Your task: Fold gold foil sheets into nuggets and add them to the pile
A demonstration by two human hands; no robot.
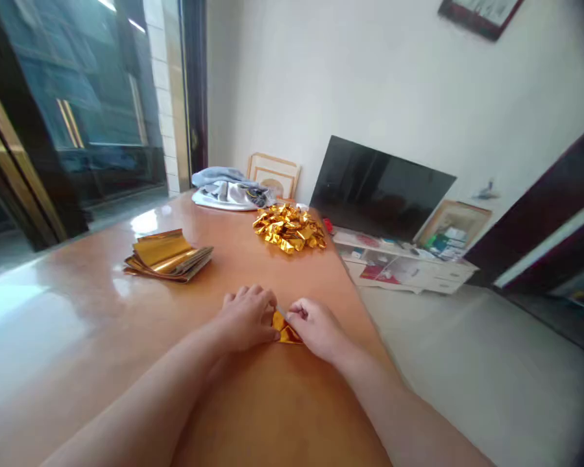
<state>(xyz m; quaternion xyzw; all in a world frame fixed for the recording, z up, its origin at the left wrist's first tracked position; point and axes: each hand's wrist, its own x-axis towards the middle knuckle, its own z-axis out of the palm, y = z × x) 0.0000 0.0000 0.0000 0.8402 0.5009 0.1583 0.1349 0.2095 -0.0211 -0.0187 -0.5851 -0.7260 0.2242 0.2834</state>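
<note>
Two bare forearms (168,379) reach from the near side across a shiny brown table (272,421), and their hands meet over one small piece of gold foil (288,334). That foil lies on the tabletop, left of the table's right edge, between the left hand (250,318) and the right hand (316,327).

On the right, thumb and curled fingers look to be pinching a pale edge of the foil at its far side. On the left, the thumb rests at the near corner and the fingers arch over toward the far one — whether they pinch the foil or only press it down, I cannot tell.

Judging by the creases and the raised edge, the step in hand is a fold, only partly made. The next move calls for a steady left hand and a light, even press from the right, since foil this thin could wrinkle or slip.

Farther left sits a loose stack of gold sheets (168,254), some curling upward. Beyond the hands, near the table's far end, is a heap of folded gold pieces (291,230) — just behind it, to the left, a bundle of cloth (224,185).
</note>
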